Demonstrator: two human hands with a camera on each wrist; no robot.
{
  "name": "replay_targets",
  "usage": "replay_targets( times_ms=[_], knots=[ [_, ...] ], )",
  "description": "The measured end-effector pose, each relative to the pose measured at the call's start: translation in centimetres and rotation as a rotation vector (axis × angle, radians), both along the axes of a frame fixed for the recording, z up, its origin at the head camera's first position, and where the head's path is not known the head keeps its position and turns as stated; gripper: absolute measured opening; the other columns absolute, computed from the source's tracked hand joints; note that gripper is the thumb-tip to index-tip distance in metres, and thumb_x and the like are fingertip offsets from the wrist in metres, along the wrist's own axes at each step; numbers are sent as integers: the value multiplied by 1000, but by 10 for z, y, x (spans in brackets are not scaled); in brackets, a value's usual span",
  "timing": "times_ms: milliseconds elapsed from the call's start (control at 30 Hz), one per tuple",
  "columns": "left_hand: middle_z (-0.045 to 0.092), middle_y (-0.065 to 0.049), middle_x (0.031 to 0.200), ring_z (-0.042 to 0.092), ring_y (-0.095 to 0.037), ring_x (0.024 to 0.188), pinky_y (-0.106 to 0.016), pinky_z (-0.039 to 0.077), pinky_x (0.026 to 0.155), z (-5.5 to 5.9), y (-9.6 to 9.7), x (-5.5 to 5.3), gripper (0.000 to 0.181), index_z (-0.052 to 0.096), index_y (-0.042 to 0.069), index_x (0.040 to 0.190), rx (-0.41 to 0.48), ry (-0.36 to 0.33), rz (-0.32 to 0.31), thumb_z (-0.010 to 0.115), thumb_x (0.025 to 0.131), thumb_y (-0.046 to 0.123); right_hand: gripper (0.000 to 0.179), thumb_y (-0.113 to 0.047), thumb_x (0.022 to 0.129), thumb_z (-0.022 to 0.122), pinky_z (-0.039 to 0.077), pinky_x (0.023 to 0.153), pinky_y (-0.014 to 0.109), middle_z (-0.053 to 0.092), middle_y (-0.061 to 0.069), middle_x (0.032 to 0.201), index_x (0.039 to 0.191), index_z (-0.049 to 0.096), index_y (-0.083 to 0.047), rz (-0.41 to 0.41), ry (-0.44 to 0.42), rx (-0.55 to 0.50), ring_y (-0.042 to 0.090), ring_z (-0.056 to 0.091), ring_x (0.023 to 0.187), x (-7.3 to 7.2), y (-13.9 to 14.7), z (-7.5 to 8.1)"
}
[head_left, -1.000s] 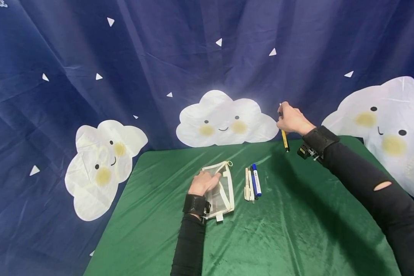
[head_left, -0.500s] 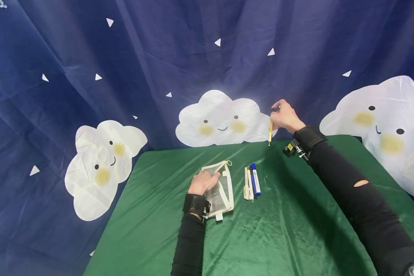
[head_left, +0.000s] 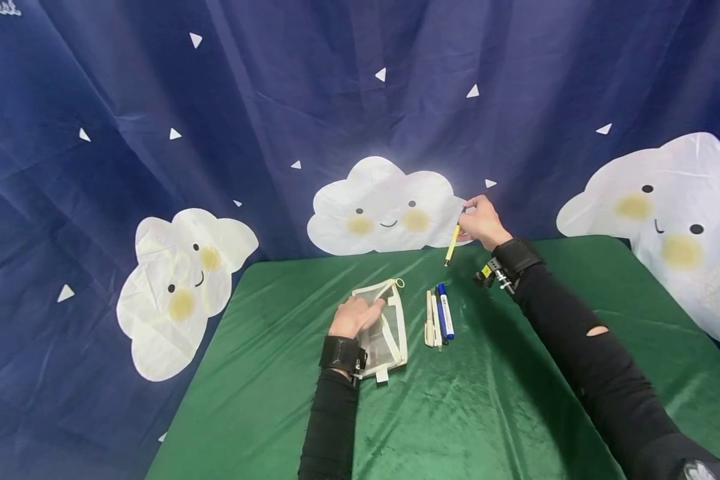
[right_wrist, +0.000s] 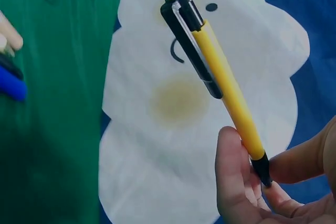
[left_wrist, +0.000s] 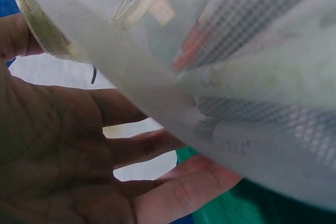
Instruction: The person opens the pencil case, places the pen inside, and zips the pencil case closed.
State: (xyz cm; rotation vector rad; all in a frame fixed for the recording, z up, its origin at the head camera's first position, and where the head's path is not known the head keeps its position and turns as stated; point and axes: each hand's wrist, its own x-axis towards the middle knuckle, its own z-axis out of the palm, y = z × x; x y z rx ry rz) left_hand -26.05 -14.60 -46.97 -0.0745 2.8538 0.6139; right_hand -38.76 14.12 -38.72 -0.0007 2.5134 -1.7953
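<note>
A yellow ballpoint pen (head_left: pixel 453 245) with black ends and a clip hangs slanted above the table's far edge, pinched near its tip by my right hand (head_left: pixel 485 223). In the right wrist view the pen (right_wrist: pixel 233 93) has its clip end uppermost, with thumb and fingers (right_wrist: pixel 231 174) at its black tip. My left hand (head_left: pixel 351 317) holds a see-through mesh zip pouch (head_left: pixel 402 333) with cream edging on the table. The left wrist view shows the mesh (left_wrist: pixel 157 72) close up, fingers reaching under its edge and a fingertip showing through it.
Right of the pouch several pens lie side by side: a beige pen (head_left: pixel 429 320), a white one, a dark one and a blue marker (head_left: pixel 447 313). A green cloth (head_left: pixel 492 400) covers the table. Behind it hangs a blue curtain (head_left: pixel 264 100) with printed clouds.
My right hand has moved left and then lower with the yellow pen, nearer to the row of pens. My left hand and the pouch stay in place.
</note>
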Motion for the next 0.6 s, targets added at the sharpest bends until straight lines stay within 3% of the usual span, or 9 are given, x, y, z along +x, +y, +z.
replay_targets(
  times_ms=[100, 367, 600],
  knots=[
    [55, -25, 146, 51, -44, 137, -55, 41, 113, -1, 0, 0, 73, 64, -4, 131, 0, 5, -1, 34, 99, 54, 59, 1, 88, 40, 64, 83, 42, 52, 21, 107, 145, 28, 8, 7, -24, -27, 13, 67, 64, 0, -5, -9],
    [56, -25, 146, 52, -42, 137, -53, 42, 113, -2, 0, -4, 76, 64, -4, 131, -40, 2, -23, 33, 97, 56, 52, 0, 93, 41, 64, 71, 31, 51, 17, 98, 142, 26, 8, 18, -111, -161, 12, 64, 57, 4, -27, -33],
    [55, -26, 146, 51, -43, 137, -55, 41, 115, -1, 0, -4, 75, 64, -5, 131, -27, -7, -17, 34, 97, 55, 51, 1, 94, 42, 63, 69, 27, 51, 17, 100, 143, 26, 6, 37, -156, -191, 12, 63, 57, 13, -49, -51]
  ],
)
